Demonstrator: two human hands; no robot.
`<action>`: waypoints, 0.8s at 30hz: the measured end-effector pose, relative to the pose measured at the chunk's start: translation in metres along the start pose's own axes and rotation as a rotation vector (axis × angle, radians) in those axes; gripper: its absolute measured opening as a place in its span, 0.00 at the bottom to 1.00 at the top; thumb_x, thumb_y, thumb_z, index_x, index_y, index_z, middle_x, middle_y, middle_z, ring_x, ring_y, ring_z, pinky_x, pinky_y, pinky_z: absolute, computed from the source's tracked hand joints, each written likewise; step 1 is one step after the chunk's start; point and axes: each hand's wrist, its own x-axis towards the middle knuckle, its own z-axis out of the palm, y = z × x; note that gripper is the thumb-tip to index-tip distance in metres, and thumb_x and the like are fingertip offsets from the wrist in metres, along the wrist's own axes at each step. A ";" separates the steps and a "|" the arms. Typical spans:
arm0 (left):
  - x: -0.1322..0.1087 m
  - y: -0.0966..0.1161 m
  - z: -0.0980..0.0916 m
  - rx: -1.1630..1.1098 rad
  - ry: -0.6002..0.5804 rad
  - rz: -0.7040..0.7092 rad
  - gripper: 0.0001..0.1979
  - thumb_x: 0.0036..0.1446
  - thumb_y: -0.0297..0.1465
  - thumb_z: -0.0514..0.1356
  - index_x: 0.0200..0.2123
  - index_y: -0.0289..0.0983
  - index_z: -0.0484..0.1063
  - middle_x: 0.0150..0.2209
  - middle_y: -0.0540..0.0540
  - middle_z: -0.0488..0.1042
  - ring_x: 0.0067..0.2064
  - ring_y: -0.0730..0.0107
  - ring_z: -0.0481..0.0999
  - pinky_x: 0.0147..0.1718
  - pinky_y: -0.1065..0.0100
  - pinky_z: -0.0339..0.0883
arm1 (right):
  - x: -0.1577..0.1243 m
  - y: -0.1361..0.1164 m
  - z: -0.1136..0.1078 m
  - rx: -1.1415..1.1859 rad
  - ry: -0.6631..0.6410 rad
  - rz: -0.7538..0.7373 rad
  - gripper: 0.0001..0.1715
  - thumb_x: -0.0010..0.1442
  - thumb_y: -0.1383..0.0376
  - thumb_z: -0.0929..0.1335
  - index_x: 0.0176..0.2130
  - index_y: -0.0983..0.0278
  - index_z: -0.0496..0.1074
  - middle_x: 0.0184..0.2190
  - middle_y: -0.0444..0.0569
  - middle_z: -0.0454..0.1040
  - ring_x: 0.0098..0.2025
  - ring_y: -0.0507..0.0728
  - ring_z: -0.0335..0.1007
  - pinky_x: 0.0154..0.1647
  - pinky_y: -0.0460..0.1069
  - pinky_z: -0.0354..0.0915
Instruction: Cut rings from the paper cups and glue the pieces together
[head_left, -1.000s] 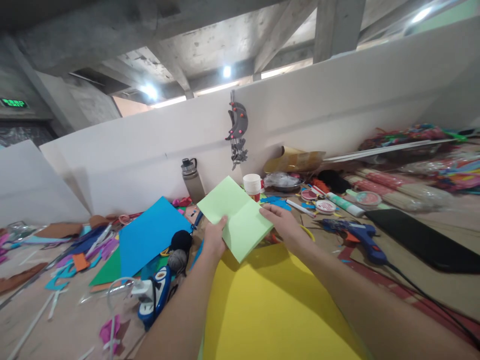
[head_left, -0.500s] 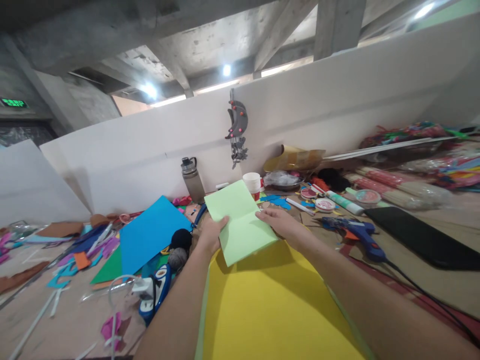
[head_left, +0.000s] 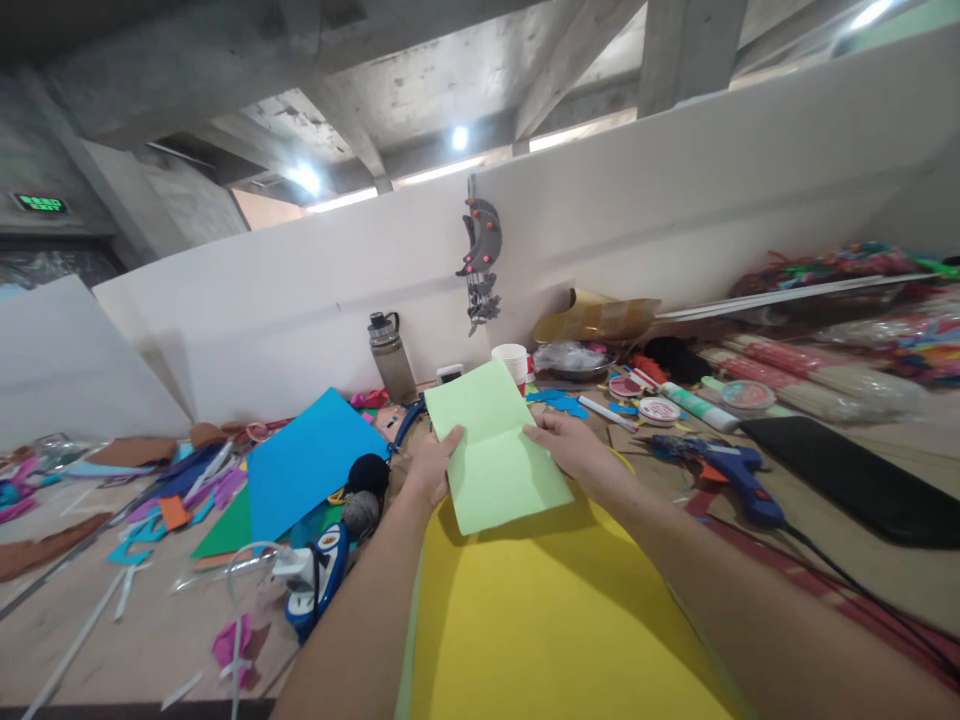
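A light green sheet of paper [head_left: 495, 455] with a crease across its middle is held up above a large yellow sheet [head_left: 547, 610]. My left hand [head_left: 431, 465] pinches the green sheet's left edge at the crease. My right hand [head_left: 570, 445] grips its right edge at the same height. Both hands are closed on the paper.
A blue sheet [head_left: 311, 465] lies on a green one to the left, beside black and grey pompoms [head_left: 365, 490] and a blue-white tape dispenser [head_left: 319, 585]. A blue glue gun [head_left: 724, 470] with its cord and a black pad [head_left: 855, 480] sit right. A bottle [head_left: 390, 355] and paper cups [head_left: 514, 362] stand by the white partition.
The green sheet has turned a little clockwise in my hands, its edges squarer to me. Both hands kept their grip on it.
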 end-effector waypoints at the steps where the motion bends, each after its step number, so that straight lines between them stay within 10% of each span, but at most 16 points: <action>1: 0.000 -0.001 0.000 0.004 -0.007 -0.005 0.18 0.50 0.28 0.68 0.46 0.31 0.73 0.44 0.34 0.80 0.47 0.53 0.80 0.54 0.52 0.70 | 0.001 0.001 0.000 0.012 -0.008 0.004 0.13 0.50 0.56 0.67 0.28 0.64 0.72 0.25 0.47 0.77 0.24 0.55 0.70 0.24 0.48 0.64; 24: 0.001 -0.005 0.003 -0.042 0.060 -0.055 0.16 0.54 0.31 0.65 0.44 0.29 0.73 0.40 0.33 0.81 0.45 0.54 0.81 0.50 0.54 0.72 | 0.001 0.003 -0.002 -0.386 0.134 -0.206 0.17 0.57 0.58 0.63 0.20 0.61 0.60 0.19 0.43 0.64 0.26 0.54 0.58 0.27 0.48 0.51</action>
